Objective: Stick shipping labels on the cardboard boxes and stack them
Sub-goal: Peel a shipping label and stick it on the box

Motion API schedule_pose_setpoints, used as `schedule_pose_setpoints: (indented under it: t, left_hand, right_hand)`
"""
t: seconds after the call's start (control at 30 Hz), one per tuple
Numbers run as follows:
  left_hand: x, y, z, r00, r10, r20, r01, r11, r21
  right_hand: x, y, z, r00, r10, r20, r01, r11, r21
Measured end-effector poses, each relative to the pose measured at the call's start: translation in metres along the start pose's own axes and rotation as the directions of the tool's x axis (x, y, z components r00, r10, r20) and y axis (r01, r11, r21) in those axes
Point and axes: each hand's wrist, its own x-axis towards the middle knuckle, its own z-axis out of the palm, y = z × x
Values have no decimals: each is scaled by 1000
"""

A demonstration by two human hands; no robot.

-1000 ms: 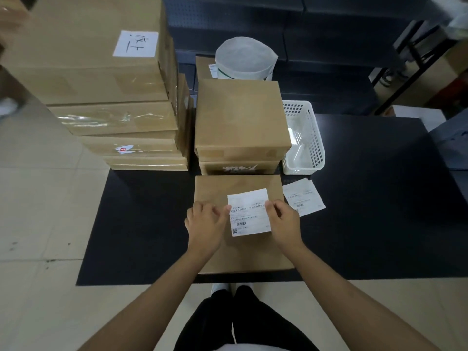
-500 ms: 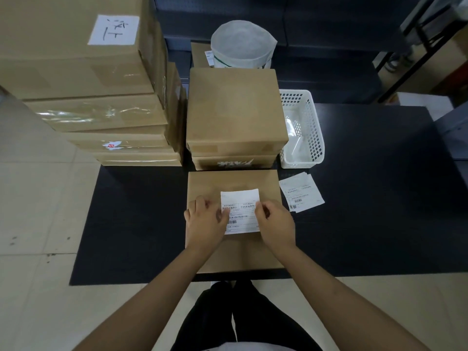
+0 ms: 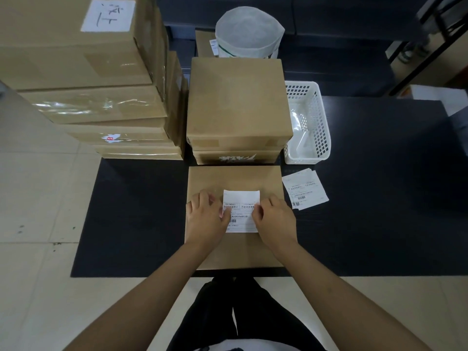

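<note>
A flat cardboard box (image 3: 234,181) lies on the black mat in front of me. A white shipping label (image 3: 241,211) rests on its top. My left hand (image 3: 206,219) presses the label's left edge with thumb and fingers. My right hand (image 3: 274,220) pinches its right edge. Two stacked boxes (image 3: 238,102) stand just behind the flat box. A tall pile of larger boxes (image 3: 101,79) rises at the left. Loose labels (image 3: 305,190) lie on the mat to the right.
A white perforated basket (image 3: 321,138) with clear film inside stands right of the two-box stack. A white round bag (image 3: 249,34) sits on another box behind it. The black mat (image 3: 379,186) spreads to the right. Tiled floor lies at the left.
Both hands have slid inward along the label, closer together. The label sits flatter on the box than before. The camera view has dipped slightly.
</note>
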Motion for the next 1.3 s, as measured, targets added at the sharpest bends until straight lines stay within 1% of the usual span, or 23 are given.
schedule_pose_setpoints:
  t: [0.13,0.27,0.33,0.4,0.43,0.47,0.53,0.6,0.63,0.73,0.83,0.93,1.03,1.13,1.17,1.23,1.27,1.3]
  left_hand:
    - [1,0,-1,999,31,11,-31,998,53]
    - [0,2,-1,1000,12,18,-13,997,72]
    - [0,3,0,999,-23,29,20,994,110]
    - [-1,3,-1,999,-35,-11,36,992,121]
    - [-2,3,0,999,-8,-53,13,995,99]
    - [-3,2,0,994,46,-104,-40,997,59]
    - [-5,2,2,968,197,-155,-197,980,13]
    - [-5,6,4,939,326,-106,-321,945,57]
    - [-4,6,6,932,358,-58,-354,932,77]
    - [-2,0,14,926,371,73,-376,922,91]
    - [-5,-12,24,913,374,163,-395,910,127]
    - [-7,-15,26,914,365,180,-392,907,153]
    - [-9,-14,24,917,358,177,-385,909,157]
    - [-12,-12,26,929,337,152,-360,917,170]
    - [-13,-12,27,943,305,135,-325,930,172]
    - [-13,-13,28,979,183,94,-195,971,135]
    - [-13,-13,27,988,127,85,-137,983,124]
    - [-13,-13,27,992,99,74,-107,986,124]
  right_hand:
    - [2,2,-1,998,-1,71,2,1000,-16]
    - [5,-2,-7,988,42,149,-40,999,-13]
    - [4,-5,-9,987,94,132,-95,995,1]
    - [1,-7,-9,994,102,48,-102,995,-7]
    - [0,-7,-6,997,79,-5,-79,997,-1]
    - [-2,-6,-3,999,37,-38,-36,999,38]
    - [-3,-9,-1,996,-87,-11,87,988,125]
    - [-4,-14,3,977,-210,41,202,970,134]
    - [-4,-15,5,965,-251,76,241,963,121]
    - [-5,-12,15,944,-279,176,274,960,54]
    - [-6,-3,24,930,-290,225,292,956,27]
    - [-7,-2,22,933,-278,229,281,959,21]
    - [-8,-2,20,940,-253,229,265,964,-22]
    - [-13,-1,20,965,-149,218,161,986,-40]
    - [-15,-1,21,972,-98,214,107,994,-32]
    - [-18,-1,22,980,-17,199,23,999,-24]
    - [-19,-2,21,980,11,200,-7,1000,-23]
    - [-19,-3,21,979,30,203,-26,999,-22]
